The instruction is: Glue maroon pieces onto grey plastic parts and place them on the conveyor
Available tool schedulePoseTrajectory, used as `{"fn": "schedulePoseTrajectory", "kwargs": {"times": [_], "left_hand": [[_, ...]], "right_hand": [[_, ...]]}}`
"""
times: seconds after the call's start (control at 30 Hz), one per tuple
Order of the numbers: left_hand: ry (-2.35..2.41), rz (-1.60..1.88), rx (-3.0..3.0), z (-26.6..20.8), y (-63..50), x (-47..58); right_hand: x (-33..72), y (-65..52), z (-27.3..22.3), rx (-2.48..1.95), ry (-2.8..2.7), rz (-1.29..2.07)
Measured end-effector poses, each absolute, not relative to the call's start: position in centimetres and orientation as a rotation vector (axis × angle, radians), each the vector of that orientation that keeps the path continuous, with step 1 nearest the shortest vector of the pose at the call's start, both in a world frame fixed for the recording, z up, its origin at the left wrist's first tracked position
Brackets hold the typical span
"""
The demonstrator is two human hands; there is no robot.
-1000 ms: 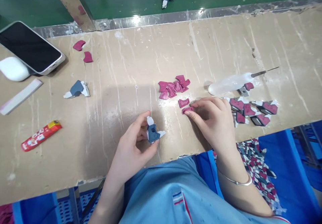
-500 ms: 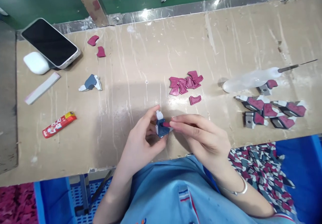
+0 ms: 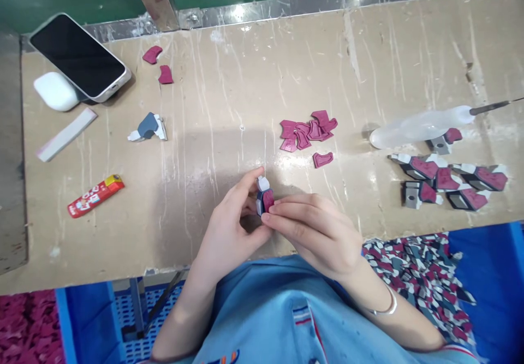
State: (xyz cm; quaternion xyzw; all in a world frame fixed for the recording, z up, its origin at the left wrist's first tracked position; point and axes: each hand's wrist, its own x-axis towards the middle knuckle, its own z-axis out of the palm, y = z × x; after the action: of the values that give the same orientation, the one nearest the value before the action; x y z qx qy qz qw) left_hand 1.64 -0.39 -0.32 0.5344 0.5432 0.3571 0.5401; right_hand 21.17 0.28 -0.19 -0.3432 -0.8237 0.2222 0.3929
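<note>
Part (image 3: 266, 199) between left hand (image 3: 225, 232), right hand (image 3: 321, 232); table edge (image 3: 164, 270) near, pieces (image 3: 303, 137) apart.

Held maroon piece (image 3: 267, 199): matt plastic. Smartphone screen (image 3: 77, 55), far left: glossy. Awl handle (image 3: 421, 127), right: smooth plastic.

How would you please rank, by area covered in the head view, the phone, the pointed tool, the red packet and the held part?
1. Phone
2. Pointed tool
3. Red packet
4. Held part, partly covered by the right hand; what shows is smallest.
</note>
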Motion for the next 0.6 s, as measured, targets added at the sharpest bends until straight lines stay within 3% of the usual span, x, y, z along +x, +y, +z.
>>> {"fn": "schedulePoseTrajectory", "kwargs": {"times": [0.37, 0.6], "left_hand": [[1.180, 0.966, 1.059, 0.4, -0.5, 1.4], [1.115, 1.068, 0.828, 0.7, -0.5, 1.2]], "right_hand": [[20.5, 0.7, -0.7, -0.847, -2.056, 0.565], [19.6, -0.1, -0.8, -0.918, -1.557, 1.093]]}}
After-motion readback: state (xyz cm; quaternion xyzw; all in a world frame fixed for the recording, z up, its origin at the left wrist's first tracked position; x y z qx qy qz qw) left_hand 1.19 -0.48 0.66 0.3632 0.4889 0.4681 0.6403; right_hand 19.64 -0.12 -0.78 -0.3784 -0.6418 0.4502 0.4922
